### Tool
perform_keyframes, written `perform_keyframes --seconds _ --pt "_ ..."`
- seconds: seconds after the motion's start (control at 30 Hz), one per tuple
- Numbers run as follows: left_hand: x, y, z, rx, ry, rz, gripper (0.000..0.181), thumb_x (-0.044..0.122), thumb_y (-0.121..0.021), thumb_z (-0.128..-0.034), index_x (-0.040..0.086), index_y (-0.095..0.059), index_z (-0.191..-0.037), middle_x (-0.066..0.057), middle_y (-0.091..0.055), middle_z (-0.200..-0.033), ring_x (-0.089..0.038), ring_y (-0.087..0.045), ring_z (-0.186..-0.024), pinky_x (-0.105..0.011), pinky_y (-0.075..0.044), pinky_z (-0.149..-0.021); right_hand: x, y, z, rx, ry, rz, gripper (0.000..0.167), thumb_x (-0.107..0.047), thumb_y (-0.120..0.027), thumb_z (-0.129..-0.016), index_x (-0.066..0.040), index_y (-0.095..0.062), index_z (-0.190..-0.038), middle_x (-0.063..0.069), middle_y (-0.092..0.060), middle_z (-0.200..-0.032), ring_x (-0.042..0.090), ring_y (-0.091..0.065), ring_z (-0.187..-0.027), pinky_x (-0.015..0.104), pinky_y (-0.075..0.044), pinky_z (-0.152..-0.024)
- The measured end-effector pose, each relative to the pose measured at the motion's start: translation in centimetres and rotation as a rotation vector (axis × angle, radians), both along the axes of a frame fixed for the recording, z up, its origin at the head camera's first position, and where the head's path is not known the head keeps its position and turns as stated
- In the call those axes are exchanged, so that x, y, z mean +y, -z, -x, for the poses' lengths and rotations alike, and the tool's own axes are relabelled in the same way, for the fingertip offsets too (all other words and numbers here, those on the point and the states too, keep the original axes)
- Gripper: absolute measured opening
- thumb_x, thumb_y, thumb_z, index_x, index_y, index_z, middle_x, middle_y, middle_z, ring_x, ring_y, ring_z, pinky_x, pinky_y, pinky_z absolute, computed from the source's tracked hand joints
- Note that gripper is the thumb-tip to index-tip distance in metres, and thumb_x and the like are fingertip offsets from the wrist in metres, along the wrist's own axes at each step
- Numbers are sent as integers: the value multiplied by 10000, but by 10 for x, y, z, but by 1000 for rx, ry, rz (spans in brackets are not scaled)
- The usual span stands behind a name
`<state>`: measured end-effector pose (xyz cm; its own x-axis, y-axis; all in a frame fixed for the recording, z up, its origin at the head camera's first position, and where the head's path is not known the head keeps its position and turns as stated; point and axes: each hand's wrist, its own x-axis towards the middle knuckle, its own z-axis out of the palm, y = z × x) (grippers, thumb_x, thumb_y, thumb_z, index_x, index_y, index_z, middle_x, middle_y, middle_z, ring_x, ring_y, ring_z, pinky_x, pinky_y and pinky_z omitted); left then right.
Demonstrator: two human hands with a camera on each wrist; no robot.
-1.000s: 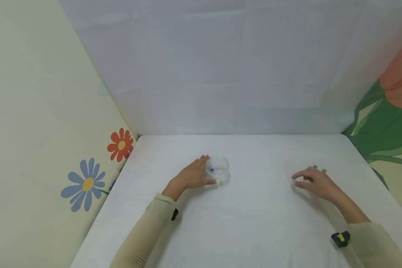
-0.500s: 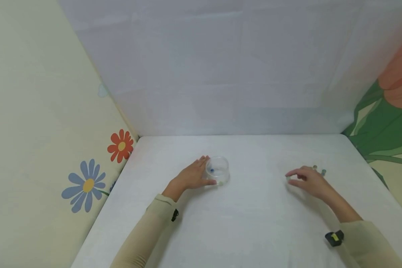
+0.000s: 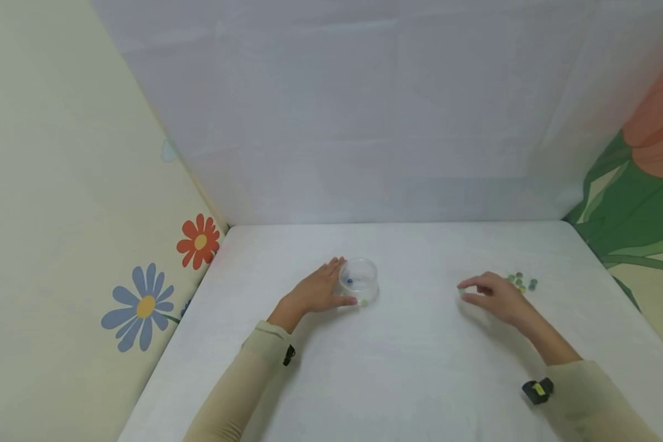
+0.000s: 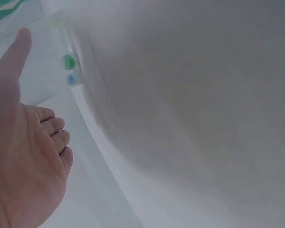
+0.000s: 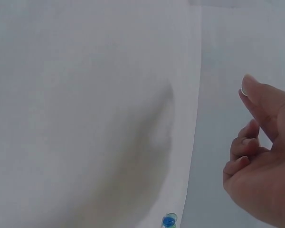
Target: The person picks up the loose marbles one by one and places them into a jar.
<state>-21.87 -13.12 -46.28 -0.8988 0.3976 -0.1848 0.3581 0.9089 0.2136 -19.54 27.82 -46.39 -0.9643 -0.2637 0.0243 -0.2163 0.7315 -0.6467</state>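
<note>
Marble (image 3: 461, 291) pinched between thumb and finger of the right hand (image 3: 496, 296), over the white surface (image 3: 414, 368), near a cluster of loose marbles (image 3: 519, 283). Left hand (image 3: 320, 290), thumb and fingers apart, touches a clear container (image 3: 368, 283) with at least 2 coloured marbles (image 4: 68, 62) inside.

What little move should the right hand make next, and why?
I'd probably bring the pinched marble left, over the clear round container. The right hand holds it well away from there, while the container has a green marble and a blue marble inside and the left hand against its side.
</note>
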Motion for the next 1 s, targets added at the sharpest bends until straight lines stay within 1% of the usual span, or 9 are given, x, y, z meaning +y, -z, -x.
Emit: perform_keyframes --seconds 0.2,0.33,0.47,0.8,1.0 --pt "0 0 1 -4 3 1 1099 745 -553 -894 69 -100 -1632 -95 -126 -1698 -255 -101 -1568 -397 -152 -1272 -10 -3 1 0 -5 17 273 -192 -724 -941 -60 -734 -1179 51 -564 -891 201 -472 -817 290 -414 -655" --pt "0 1 2 -1 7 8 1101 750 -545 -895 66 -96 -1632 -98 -125 -1697 -256 -100 -1567 -394 -151 -1272 -16 -4 3 2 -7 22 267 -194 -720 -944 -71 -734 -1181 50 -569 -902 202 -480 -826 296 -423 -675" --pt "-1 1 2 6 13 9 1102 749 -547 -895 59 -103 -1630 -103 -132 -1695 -253 -105 -1567 -382 -146 -1272 -20 -3 6 15 -29 47 256 -176 -714 -947 -72 -735 -1180 55 -581 -911 205 -489 -834 305 -435 -701" --pt "0 2 3 12 13 -5 1101 742 -564 -890 62 -114 -1630 -106 -144 -1693 -269 -126 -1563 -408 -168 -1268 -37 -6 10 -15 -21 64 260 -183 -711 -949 -83 -733 -1188 67 -573 -926 217 -499 -859 308 -443 -721" --pt "0 4 3 17 10 18 1097 753 -547 -891 81 -101 -1635 -85 -133 -1698 -257 -117 -1566 -401 -160 -1270 -48 -6 14 -31 -23 74 266 -211 -714 -949 -105 -733 -1191 65 -573 -945 210 -503 -872 300 -448 -729"
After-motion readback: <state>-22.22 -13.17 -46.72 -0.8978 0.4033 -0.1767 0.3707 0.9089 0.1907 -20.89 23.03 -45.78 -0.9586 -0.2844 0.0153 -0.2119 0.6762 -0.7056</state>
